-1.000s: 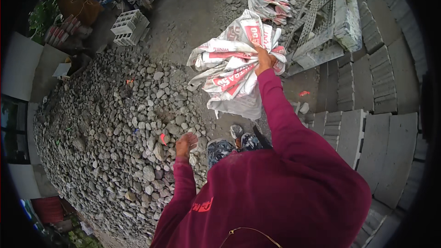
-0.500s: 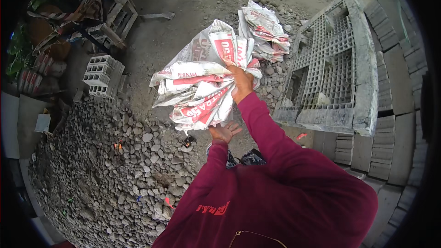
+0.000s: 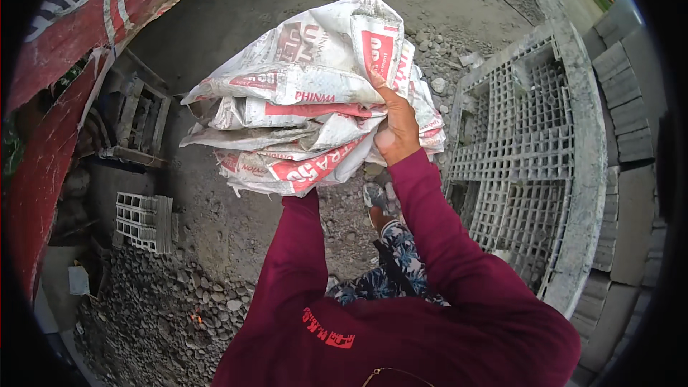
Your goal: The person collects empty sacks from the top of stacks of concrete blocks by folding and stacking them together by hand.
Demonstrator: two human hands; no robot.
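Note:
A thick bundle of folded, empty white sacks (image 3: 244,111) with red and grey print is held up in front of me, dirty and creased. My right hand (image 3: 400,125) is closed around its right end, thumb on top. Below the bundle comes my left forearm; the sacks hide the left hand and its fingers. Partly covered by the bundle, more white and red sacks (image 3: 432,132) lie beyond my right hand.
A grey pallet with a grid surface (image 3: 512,143) stands at my right, with stacked concrete blocks (image 3: 622,104) past it. On the left are gravel (image 3: 168,315), a small stack of grey hollow pieces (image 3: 145,221), a wooden frame (image 3: 140,118) and a red tarp (image 3: 93,21).
The bundle has been raised and looks larger. My left hand, seen spread below it before, has gone under the sacks. The view has shifted; a red tarp now shows at the upper left.

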